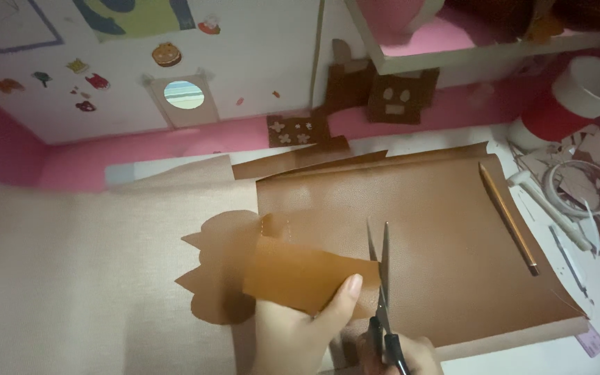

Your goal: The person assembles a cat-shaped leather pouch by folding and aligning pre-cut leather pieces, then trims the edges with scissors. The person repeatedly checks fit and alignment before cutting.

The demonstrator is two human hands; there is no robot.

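Observation:
My left hand (300, 332) pinches a strip of brown leather-like sheet (300, 272) between thumb and fingers, low in the middle of the view. My right hand (411, 354), mostly cut off by the bottom edge, grips scissors (382, 278) whose blades point away from me, slightly apart, at the right end of the strip. Under them lies a large brown sheet (446, 236) with a shaped cut-out piece (220, 267) at its left. A beige fabric sheet (85, 278) covers the left of the desk.
A pencil (508, 217) lies on the brown sheet's right side. Tape roll (578, 187), scraps and a red-and-white cup (578, 97) crowd the right. Brown cut-out shapes (397, 97) lean on the pink and white back wall with stickers.

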